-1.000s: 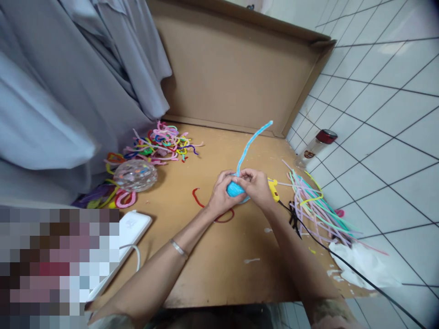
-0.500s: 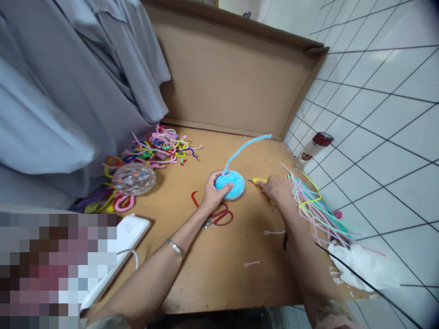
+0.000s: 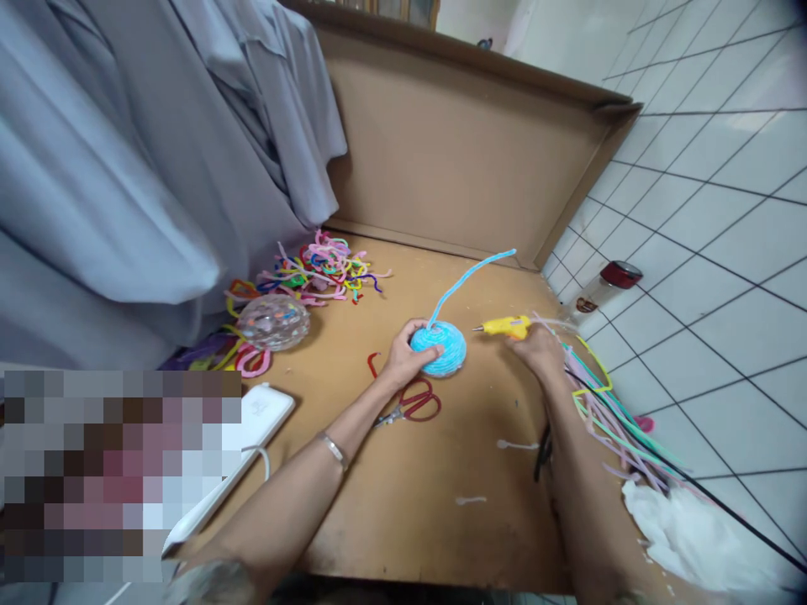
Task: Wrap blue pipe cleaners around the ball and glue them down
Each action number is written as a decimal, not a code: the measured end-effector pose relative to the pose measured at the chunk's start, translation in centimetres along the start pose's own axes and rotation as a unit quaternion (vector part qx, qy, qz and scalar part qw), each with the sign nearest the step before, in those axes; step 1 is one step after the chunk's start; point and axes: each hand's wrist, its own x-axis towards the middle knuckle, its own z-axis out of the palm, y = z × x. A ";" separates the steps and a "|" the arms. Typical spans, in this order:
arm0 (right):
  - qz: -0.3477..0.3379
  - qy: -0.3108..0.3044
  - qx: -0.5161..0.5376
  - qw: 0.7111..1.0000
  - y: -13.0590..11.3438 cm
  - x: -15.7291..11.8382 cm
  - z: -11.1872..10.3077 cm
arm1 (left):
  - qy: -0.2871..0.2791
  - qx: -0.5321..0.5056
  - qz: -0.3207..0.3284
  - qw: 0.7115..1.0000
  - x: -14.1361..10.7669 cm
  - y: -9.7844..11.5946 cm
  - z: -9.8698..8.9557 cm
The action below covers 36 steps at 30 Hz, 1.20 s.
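Observation:
My left hand (image 3: 408, 353) is closed around the left side of a round, domed blue coil (image 3: 449, 357), its thumb lying across the front. A blue stem (image 3: 470, 273) rises from the coil's top and bends to the right. In my right hand (image 3: 535, 349) is a yellow glue gun (image 3: 508, 326), held level with its metal tip pointing left at the coil, a small gap apart. Red-handled scissors (image 3: 421, 403) lie on the table just below the coil, beside my left wrist. Part of the coil's left edge is hidden by my fingers.
Tangled colourful stems (image 3: 328, 265) and a clear faceted bowl (image 3: 274, 322) are at the left. Long pastel stems (image 3: 621, 428), a red-lidded jar (image 3: 605, 290) and white crumpled plastic (image 3: 687, 538) line the right. A white power bank (image 3: 265, 412) lies front left; cardboard (image 3: 479, 143) stands behind.
My right hand has lifted the glue gun, which now shows more fully and level. The view has shifted, so the table's things appear further right. My left hand still holds the coil.

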 end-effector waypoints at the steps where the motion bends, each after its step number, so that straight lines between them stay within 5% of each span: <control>1: -0.028 0.035 0.020 0.999 -0.2 -0.2 -0.7 | -0.005 -0.003 -0.002 1.000 0.1 0.0 -0.1; 6: -0.173 0.199 0.047 0.963 -1.7 -2.3 -3.0 | -0.038 -0.005 0.001 0.999 0.4 0.1 -0.6; 11: -0.248 0.296 0.045 0.921 -3.0 -3.9 -2.5 | -0.065 0.001 0.008 0.998 0.4 0.2 -0.8; 36: -0.266 0.236 0.050 0.933 -4.0 -4.6 -1.8 | -0.083 0.021 0.059 0.995 0.4 0.3 -0.5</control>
